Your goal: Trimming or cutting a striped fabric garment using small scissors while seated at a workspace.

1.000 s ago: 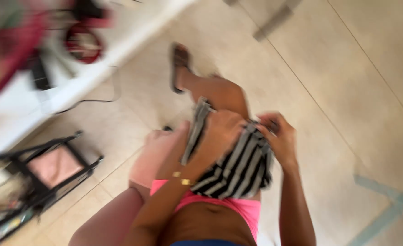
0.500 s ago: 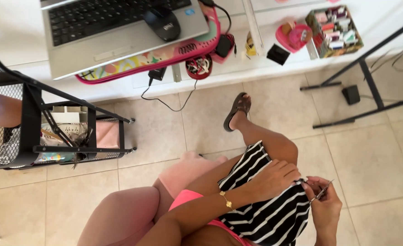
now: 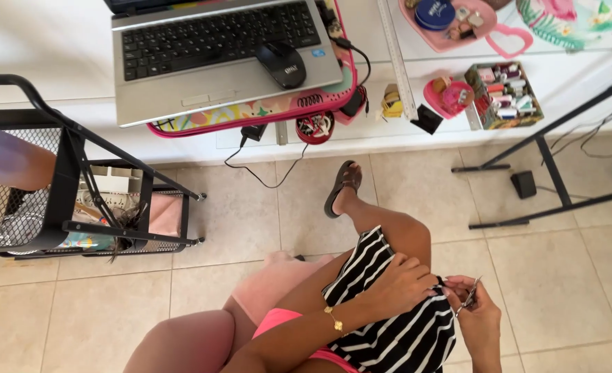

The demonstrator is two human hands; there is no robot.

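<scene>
Over tiled floor (image 3: pixel 250 228), left hand (image 3: pixel 406 283) grips striped fabric (image 3: pixel 389 331); right hand (image 3: pixel 478 311) holds scissors (image 3: pixel 469 297).

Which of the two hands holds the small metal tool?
The right hand holds the small metal tool; the left hand, with a gold bracelet, only grips the striped fabric.

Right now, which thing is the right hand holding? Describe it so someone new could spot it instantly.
Start at the black-and-white striped cloth on the person's lap, at the bottom of the view. At its right edge the left hand pinches the cloth, and the right hand beside it holds small metal scissors. They are the only thin, shiny thing there, poking up between the fingers.
</scene>
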